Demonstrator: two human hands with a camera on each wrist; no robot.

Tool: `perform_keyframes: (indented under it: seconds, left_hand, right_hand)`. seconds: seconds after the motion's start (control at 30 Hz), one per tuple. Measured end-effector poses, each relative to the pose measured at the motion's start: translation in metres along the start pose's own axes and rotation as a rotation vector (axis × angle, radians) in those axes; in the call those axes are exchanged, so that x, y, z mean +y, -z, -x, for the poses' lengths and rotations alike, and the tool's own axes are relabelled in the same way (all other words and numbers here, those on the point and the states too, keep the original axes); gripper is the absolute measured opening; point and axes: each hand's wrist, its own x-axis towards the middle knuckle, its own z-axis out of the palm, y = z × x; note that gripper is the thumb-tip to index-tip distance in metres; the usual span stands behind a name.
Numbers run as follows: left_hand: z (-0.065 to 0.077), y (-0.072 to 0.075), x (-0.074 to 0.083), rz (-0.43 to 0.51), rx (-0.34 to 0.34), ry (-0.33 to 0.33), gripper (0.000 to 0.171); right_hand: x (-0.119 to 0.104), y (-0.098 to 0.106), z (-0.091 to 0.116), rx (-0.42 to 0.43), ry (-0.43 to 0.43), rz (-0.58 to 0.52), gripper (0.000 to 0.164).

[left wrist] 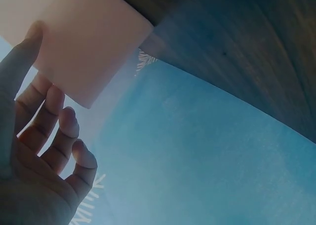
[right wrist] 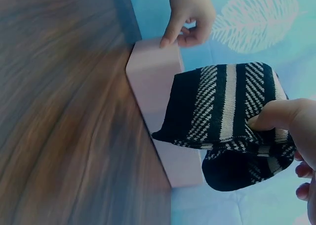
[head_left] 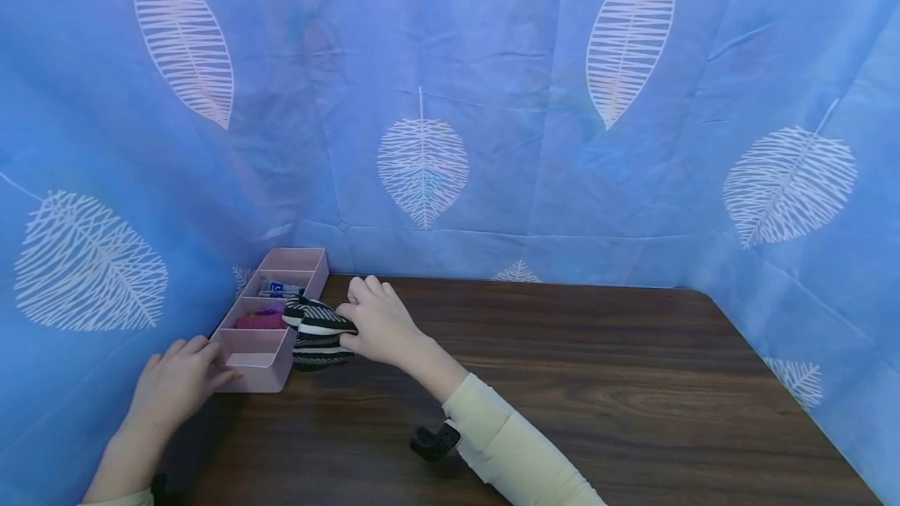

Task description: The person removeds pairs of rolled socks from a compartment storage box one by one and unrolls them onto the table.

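In the head view, my right hand [head_left: 383,322] pinches a folded black-and-white striped knit sock [head_left: 319,334] at the right side of a pink compartment box [head_left: 267,378]. The right wrist view shows the thumb on top of the sock [right wrist: 222,106], with its loose end hanging away from the hand. My left hand [head_left: 176,385] grips the near left corner of the box. From the left wrist, the thumb lies on one face of the box [left wrist: 94,42] and the curled fingertips are at its edge, partly hidden.
A tube [head_left: 281,289] lies in one box compartment, and a dark pink item [head_left: 260,322] in the one nearer me. Brown wooden table [head_left: 562,381] extends to the right. A blue leaf-patterned curtain [head_left: 492,178] hangs behind and at both sides.
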Motion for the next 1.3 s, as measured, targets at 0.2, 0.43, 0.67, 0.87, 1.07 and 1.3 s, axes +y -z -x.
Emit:
perform_keyframes:
  seconds: [0.2,0.43,0.67,0.87,1.07,1.3]
  left_hand:
    - [-0.003,0.001,-0.004,0.022,-0.036,-0.001,0.029]
    - [-0.006,0.008,-0.004,0.024,-0.126,0.019,0.029]
    - [-0.006,0.013,-0.003,0.041,-0.169,0.018,0.032]
    - [-0.008,0.015,0.008,0.024,-0.103,-0.030,0.033]
    - [-0.013,0.016,0.021,0.045,-0.048,-0.072,0.040]
    - [-0.018,0.012,0.037,0.046,0.054,-0.152,0.033]
  right_hand:
    - [0.023,-0.002,0.022,0.006,-0.017,-0.022,0.027]
    - [0.051,-0.002,0.052,0.047,-0.029,-0.058,0.025]
    - [0.085,-0.009,0.084,0.094,0.002,-0.069,0.024]
    - [0.111,-0.014,0.111,0.105,0.053,-0.040,0.023]
    - [0.130,-0.013,0.131,0.116,0.145,0.008,0.025]
    - [0.141,-0.010,0.151,0.058,0.204,0.030,0.026]
